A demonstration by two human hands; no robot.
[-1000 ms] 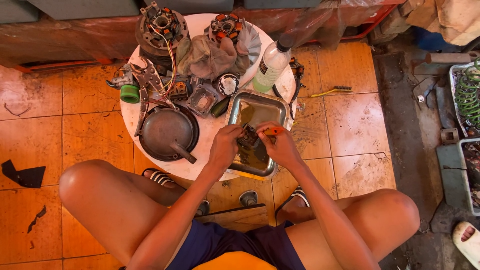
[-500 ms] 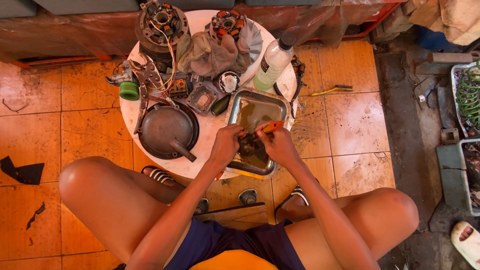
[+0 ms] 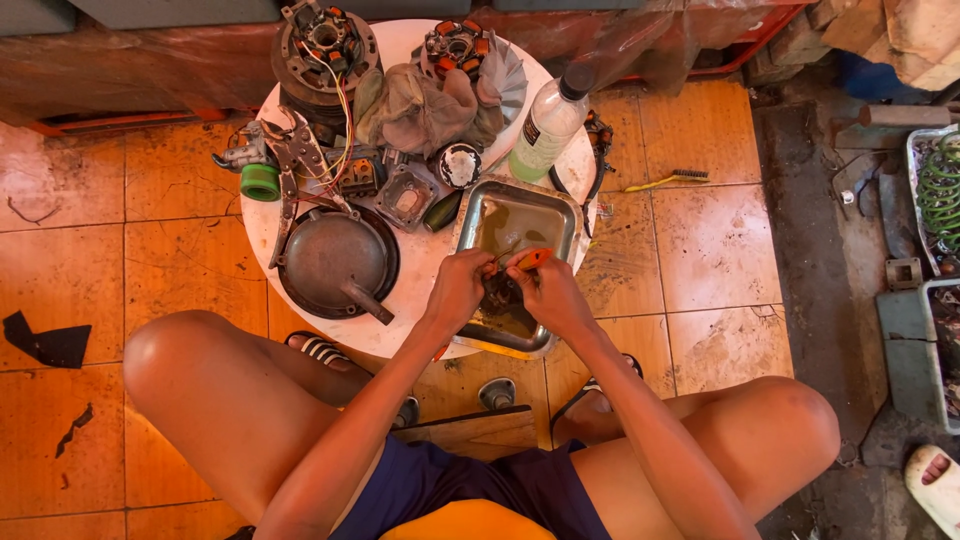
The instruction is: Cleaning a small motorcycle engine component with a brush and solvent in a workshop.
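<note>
hands [image 3: 505, 290] over metal tray [image 3: 560, 215] | tray overhangs round table [image 3: 420, 290] edge

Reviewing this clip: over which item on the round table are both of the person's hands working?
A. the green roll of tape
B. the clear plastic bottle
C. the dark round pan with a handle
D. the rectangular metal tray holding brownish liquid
D: the left hand and right hand meet over the rectangular metal tray, gripping a small dark part and an orange-handled tool above its brownish liquid.
</note>
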